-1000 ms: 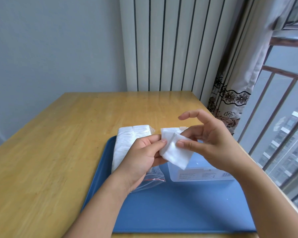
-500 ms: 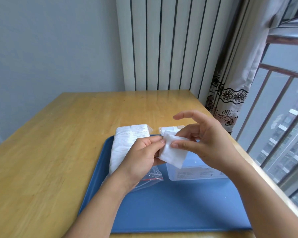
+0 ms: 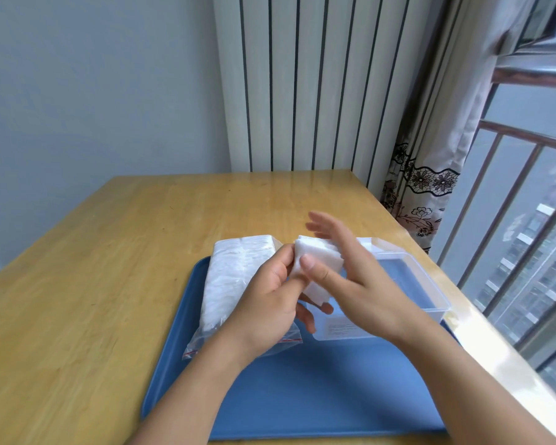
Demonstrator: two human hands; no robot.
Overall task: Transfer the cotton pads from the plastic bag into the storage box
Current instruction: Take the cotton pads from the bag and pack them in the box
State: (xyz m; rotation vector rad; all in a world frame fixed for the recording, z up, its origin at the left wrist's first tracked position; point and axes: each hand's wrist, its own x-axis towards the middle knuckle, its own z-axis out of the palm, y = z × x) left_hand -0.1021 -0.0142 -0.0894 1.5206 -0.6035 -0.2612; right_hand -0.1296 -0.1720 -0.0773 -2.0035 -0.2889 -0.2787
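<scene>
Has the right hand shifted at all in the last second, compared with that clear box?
Yes. The right hand has opened its fingers and swung left across the stack of cotton pads, uncovering more of the clear box on the tray.

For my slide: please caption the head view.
Both hands hold cotton pads above the clear box.

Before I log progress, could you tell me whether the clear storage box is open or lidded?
Open: the clear plastic storage box shows a bare rim and no lid, with the blue tray visible through it.
</scene>
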